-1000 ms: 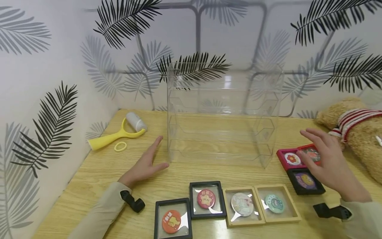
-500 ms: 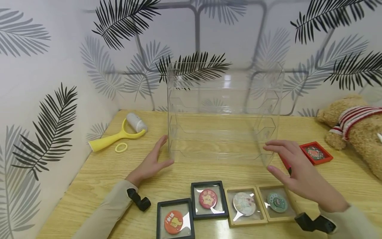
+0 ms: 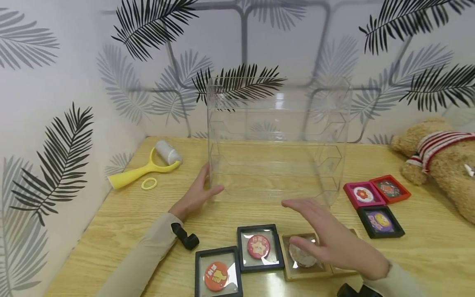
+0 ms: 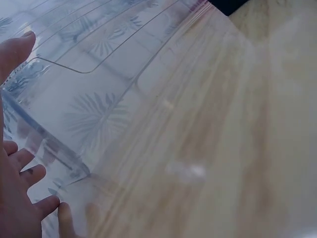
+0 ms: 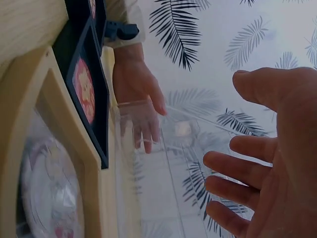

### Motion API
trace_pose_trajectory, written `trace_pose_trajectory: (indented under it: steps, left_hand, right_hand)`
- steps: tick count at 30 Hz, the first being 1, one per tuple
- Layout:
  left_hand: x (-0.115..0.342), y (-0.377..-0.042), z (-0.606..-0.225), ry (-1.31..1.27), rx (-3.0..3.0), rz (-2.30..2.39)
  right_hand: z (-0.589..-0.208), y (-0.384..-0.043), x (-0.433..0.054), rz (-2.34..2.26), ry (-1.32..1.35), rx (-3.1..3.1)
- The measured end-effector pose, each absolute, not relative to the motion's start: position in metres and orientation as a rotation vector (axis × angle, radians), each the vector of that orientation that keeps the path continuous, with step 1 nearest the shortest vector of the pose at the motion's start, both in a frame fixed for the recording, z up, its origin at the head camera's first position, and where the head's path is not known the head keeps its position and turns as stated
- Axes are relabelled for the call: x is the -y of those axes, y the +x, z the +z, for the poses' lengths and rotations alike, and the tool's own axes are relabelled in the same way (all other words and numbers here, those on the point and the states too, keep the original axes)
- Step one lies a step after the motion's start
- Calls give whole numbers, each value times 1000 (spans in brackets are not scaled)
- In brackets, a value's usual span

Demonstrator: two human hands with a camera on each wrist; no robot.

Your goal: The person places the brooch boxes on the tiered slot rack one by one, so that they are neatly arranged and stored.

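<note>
A clear acrylic rack [image 3: 276, 109] with several tiers stands against the wall. My left hand [image 3: 196, 196] is at its lower left side, fingers straight along the outer panel and thumb toward the front edge; the left wrist view shows the fingers [image 4: 32, 173] spread beside that panel. My right hand [image 3: 330, 239] hovers over two light wooden display frames, fingers extended and holding nothing. It hides most of the right one and part of the left wooden frame [image 3: 306, 270], which holds a round badge. Left of them lie two black frames, one with a red star badge [image 3: 258, 247], one with an orange thumbs-up badge [image 3: 216, 276].
On the right lie a pink frame [image 3: 364, 194], a red frame [image 3: 389, 189] and a black frame [image 3: 380, 222] with a purple badge. A teddy bear [image 3: 449, 165] lies beyond them. Back left are a yellow slingshot-shaped handle [image 3: 144, 168], a grey cylinder [image 3: 168, 152] and a yellow ring [image 3: 149, 184].
My right hand has swept left from over the pink and red frames, past the rack's right corner, to above the wooden frames. My left hand has moved right, up to the rack's left side.
</note>
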State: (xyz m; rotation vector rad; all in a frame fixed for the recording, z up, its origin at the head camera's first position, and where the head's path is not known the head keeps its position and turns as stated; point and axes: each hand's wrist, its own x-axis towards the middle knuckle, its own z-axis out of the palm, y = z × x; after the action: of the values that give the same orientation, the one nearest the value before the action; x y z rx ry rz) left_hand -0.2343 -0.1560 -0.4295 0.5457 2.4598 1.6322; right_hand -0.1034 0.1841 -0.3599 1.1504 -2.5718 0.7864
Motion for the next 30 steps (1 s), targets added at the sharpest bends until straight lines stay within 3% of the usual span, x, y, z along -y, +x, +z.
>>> trace_pose_trajectory:
  steps: [17,30]
  left_hand:
    - [146,-244,-431,656,-2462,1796]
    - [148,-241,-431,614,-2545,1780]
  right_hand:
    - [-384,-90,-116,883,1373,2816]
    - [-405,-85,-92,599,1529,2809]
